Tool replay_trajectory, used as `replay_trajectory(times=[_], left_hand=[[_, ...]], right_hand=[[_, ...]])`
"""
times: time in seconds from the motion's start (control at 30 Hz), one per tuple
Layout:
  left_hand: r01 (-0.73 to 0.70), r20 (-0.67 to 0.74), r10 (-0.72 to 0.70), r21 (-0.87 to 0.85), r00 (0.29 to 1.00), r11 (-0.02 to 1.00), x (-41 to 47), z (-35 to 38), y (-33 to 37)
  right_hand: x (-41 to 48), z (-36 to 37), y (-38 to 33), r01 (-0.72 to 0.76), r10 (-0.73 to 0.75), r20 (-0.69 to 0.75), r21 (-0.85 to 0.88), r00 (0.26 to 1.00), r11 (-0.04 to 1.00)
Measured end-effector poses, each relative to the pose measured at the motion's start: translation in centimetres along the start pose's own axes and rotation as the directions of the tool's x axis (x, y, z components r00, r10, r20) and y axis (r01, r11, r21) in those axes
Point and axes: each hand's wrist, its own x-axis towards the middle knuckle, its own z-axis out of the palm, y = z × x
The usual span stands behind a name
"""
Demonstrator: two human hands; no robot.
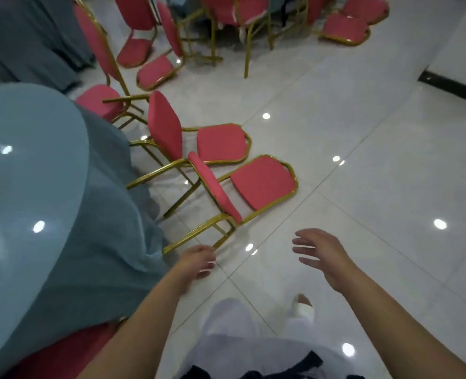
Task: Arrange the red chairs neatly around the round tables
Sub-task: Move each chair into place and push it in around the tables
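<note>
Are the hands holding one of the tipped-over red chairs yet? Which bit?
Not yet. The right hand is open over the floor. The left hand is right beside a gold leg of the nearest fallen chair, not gripping it.

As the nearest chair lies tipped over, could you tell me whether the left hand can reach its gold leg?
Probably yes: the left hand is right at the end of the tipped chair's gold leg, nothing lies between them, and the tablecloth hangs beside it, not over it.
</note>
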Motion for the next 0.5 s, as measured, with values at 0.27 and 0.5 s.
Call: replay_trajectory(times=[0.27, 0.5], left_hand=[[0.178, -0.026, -0.177, 0.032, 0.984, 0.983, 8.5, 2.2, 1.5], [0.224, -0.063, -0.217, 0.168, 0.974, 0.960, 21.9, 0.9, 4.8]], right_hand=[[11.3, 4.8, -5.6, -0.119, 0.127, 0.031, -0.188, 0.991, 0.975], [19.8, 11.7, -5.7, -0.346, 0.340, -0.063, -0.169, 0.938, 0.923]])
